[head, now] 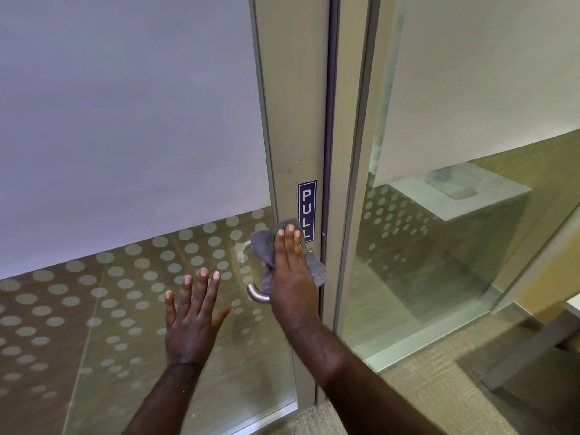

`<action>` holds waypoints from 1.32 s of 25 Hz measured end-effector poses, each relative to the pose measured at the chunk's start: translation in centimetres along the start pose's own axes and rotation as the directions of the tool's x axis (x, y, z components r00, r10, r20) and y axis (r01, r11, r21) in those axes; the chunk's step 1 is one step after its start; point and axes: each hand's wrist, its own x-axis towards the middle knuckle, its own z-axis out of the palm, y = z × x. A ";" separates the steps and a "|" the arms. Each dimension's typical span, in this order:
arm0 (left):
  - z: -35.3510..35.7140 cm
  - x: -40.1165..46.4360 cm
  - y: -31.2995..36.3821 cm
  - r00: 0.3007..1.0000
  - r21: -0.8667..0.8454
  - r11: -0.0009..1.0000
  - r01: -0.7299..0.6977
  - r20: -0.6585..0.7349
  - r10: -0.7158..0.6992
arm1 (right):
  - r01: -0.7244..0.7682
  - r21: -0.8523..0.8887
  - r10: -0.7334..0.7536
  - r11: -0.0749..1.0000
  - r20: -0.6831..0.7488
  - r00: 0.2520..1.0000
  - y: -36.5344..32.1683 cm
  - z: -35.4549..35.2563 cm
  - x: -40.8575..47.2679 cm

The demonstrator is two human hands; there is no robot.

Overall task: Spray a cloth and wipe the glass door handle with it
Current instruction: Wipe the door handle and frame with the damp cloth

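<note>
Head view: the right hand (290,271), its grip flat and open, presses the grey cloth (270,246) against the door frame over the metal handle (255,295) to wipe it, while the open, empty left hand (191,318) braces the glass (125,277).
</note>
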 end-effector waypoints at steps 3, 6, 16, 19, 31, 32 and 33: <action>0.1 0.0 0.0 1.000 0.007 1.000 -0.002 -0.004 0.002 | -0.018 0.026 0.017 1.000 0.041 0.999 0.3 0.5 -0.7; 0.2 0.0 0.0 1.000 0.007 1.000 0.002 -0.005 -0.002 | -0.051 0.131 0.039 0.990 0.092 0.995 -0.3 0.4 -0.9; 0.3 -0.1 0.0 1.000 0.001 1.000 0.013 -0.014 -0.013 | 0.111 0.447 -0.108 0.888 -0.031 0.994 1.0 -2.1 -2.5; 0.5 -0.1 0.0 1.000 -0.005 1.000 0.010 -0.022 -0.010 | 0.220 0.402 -0.147 0.889 -0.206 0.967 1.1 -1.9 -2.3; 0.4 0.0 0.0 0.999 0.010 1.000 -0.006 -0.050 0.007 | 0.068 -0.050 -0.072 0.996 -0.084 0.994 1.3 -0.4 0.2; 0.3 0.0 0.1 0.999 0.011 1.000 -0.005 -0.044 0.006 | 0.057 -0.092 -0.064 0.994 -0.073 0.995 1.2 -0.1 -0.3; 0.2 0.0 0.1 0.999 0.013 1.000 -0.003 -0.036 0.004 | 0.050 -0.120 -0.058 0.992 -0.064 0.996 1.1 0.0 -0.6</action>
